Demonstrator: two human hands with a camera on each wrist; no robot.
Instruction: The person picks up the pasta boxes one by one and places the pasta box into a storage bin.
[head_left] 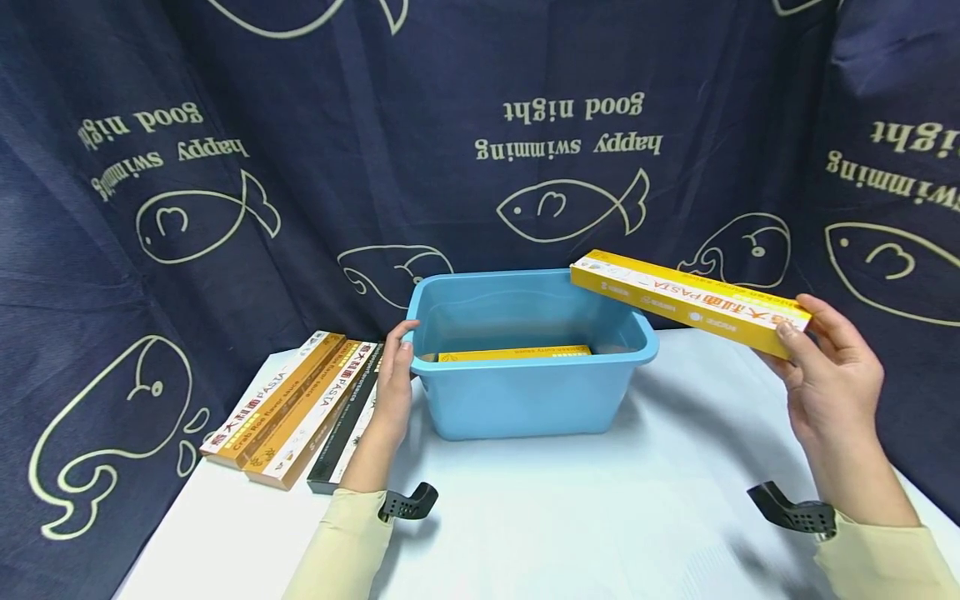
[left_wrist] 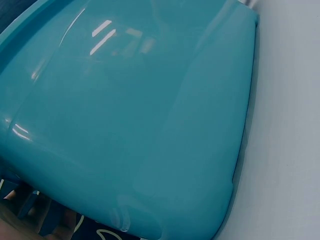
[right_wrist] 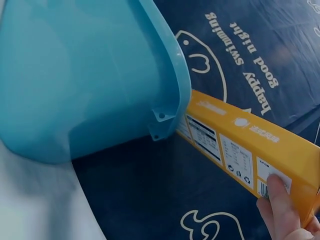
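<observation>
A long yellow pasta box (head_left: 690,307) is gripped at its right end by my right hand (head_left: 832,367), thumb on the near side. Its far end overlaps the right back corner of a blue plastic tub (head_left: 525,396) in the head view. The right wrist view shows the box's printed underside labels (right_wrist: 237,159) beside the tub's rim (right_wrist: 182,85). My left hand (head_left: 393,375) holds the tub's left rim, thumb and fingers around the edge. Inside the tub lies another yellow box (head_left: 517,353), mostly hidden by the front wall.
Left of the tub, several pasta boxes lie side by side on the white table (head_left: 525,517): brown-orange ones (head_left: 281,400) and a black-and-white one (head_left: 348,425). A dark blue curtain (head_left: 450,108) with fish drawings hangs behind and at both sides.
</observation>
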